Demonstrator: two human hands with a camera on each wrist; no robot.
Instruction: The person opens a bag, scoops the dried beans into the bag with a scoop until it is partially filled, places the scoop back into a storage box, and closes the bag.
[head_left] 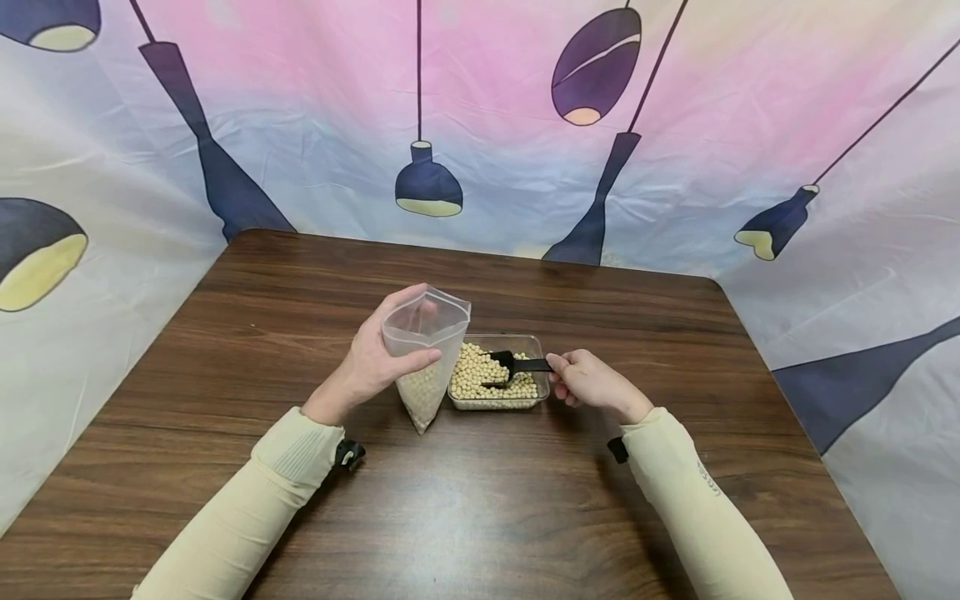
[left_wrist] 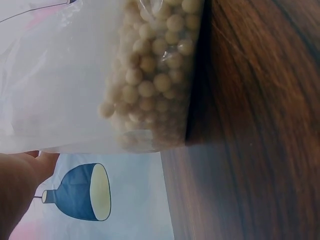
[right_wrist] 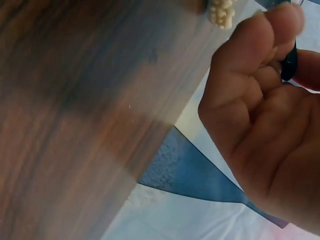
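Observation:
My left hand grips a clear zip bag near its open top, thumb in front and fingers behind. Pale round beans fill the lower part of the bag, which stands on the table. Right beside it is a clear plastic box holding more of the same beans. My right hand pinches the handle of a black scoop over the box's right rim. The scoop's head lies among the beans. In the right wrist view, curled fingers hide most of the handle.
The dark wood table extends around the bag and box. A printed cloth with lamp pictures hangs behind the far edge and along both sides. Black straps are on the wrists below pale sleeves.

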